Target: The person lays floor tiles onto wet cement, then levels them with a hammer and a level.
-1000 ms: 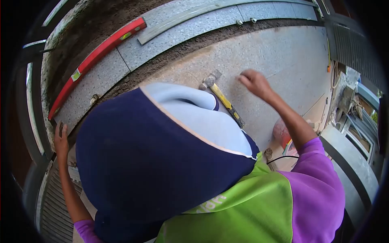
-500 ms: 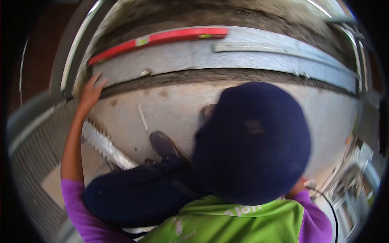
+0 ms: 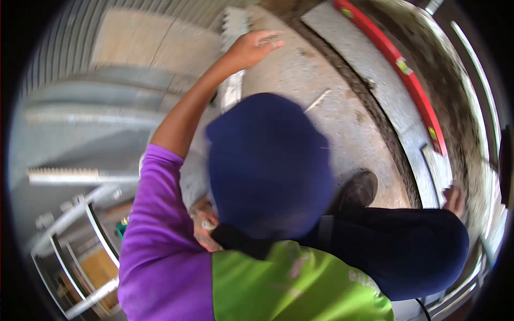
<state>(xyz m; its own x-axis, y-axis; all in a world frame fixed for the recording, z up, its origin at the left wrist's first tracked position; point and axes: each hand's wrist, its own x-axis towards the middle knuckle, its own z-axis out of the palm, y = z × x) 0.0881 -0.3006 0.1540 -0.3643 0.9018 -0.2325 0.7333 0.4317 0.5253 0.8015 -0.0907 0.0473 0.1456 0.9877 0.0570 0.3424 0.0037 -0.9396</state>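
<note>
My left hand (image 3: 254,45) reaches out over the concrete floor (image 3: 289,69) with thumb and fingers apart and nothing between them. Beneath its wrist lies a pale, silvery strip with a toothed edge (image 3: 233,88). My right hand (image 3: 454,199), smeared by motion and partly hidden behind my bent knee, is at the near end of a pale metal bar (image 3: 438,166). A red spirit level (image 3: 375,40) rests along the grey slab strip (image 3: 342,40). My navy cap (image 3: 270,171) covers the middle of the view.
A thin pale stick (image 3: 317,100) lies on the floor near my shoe (image 3: 360,187). Dark soil (image 3: 393,142) fills the gap beside the slab strip. On the left are a ribbed grey surface (image 3: 64,45), a tan board (image 3: 134,40) and a white-edged frame (image 3: 99,235).
The view has swung round, bringing the spirit level to the right side. My left hand has moved from the slab end to above the toothed strip. My right hand now shows beyond my knee.
</note>
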